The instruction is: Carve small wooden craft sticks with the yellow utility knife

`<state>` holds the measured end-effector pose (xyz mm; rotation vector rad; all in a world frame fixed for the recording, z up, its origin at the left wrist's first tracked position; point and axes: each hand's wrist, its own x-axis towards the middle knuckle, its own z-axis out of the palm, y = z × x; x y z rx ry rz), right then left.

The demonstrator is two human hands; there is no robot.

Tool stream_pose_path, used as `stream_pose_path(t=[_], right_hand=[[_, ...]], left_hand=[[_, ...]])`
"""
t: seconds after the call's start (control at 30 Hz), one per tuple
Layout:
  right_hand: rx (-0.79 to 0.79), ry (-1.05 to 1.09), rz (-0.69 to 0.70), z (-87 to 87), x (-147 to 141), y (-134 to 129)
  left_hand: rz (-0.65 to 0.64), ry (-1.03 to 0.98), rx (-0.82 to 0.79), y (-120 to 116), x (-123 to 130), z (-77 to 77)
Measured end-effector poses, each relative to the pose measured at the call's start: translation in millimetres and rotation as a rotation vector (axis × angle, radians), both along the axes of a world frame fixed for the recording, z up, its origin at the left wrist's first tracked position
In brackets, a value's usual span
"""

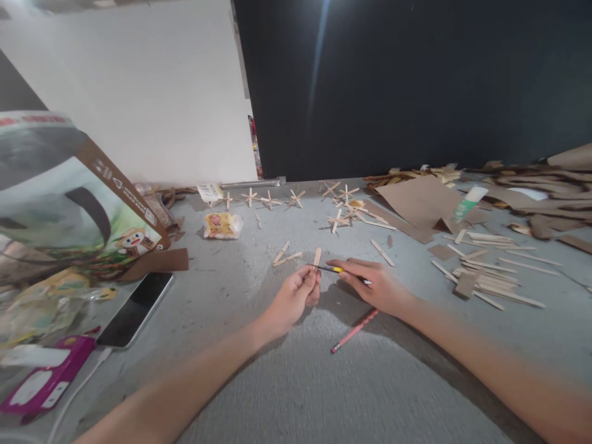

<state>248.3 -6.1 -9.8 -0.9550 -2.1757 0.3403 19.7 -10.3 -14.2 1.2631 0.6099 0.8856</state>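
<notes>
Near the middle of the grey surface, my left hand pinches a short wooden stick, which stands up above the fingertips. My right hand is closed around a thin dark tool with a yellow part. The tool's tip lies across the stick, just above my left fingers. Two joined sticks lie in a V shape behind my left hand. A pink pencil rests below my right hand, and a single stick lies behind it.
Several star-shaped stick pieces line the back. Loose sticks, brown cardboard and a glue stick are at right. A phone, a purple case, a white cable and a large bag occupy the left.
</notes>
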Motion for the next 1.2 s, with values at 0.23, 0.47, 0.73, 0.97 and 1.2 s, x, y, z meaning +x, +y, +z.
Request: stream_pose_path(t=[0.23,0.47,0.73,0.97,1.2], right_hand=[[0.077,-0.016,-0.027,-4.3,3.0,0.6],[0.158,-0.061,-0.039,-5.7,-4.1,-0.9],[0.300,-0.153,-0.048,-6.6,4.9,-1.6],[0.302,-0.250,-0.100,-6.1,5.3,-1.1],[0.279,-0.231,-0.105,-10.5,7.7,3.0]], left_hand=[[0.032,-0.031,-0.005,1.8,-0.3,0.0],[0.044,0.143,0.085,4.5,-4.0,-2.0],[0.016,0.269,0.093,6.0,-3.8,-0.7],[0.049,0.193,0.064,4.6,-2.0,2.2],[0.019,0.203,0.081,4.9,-5.3,1.6]])
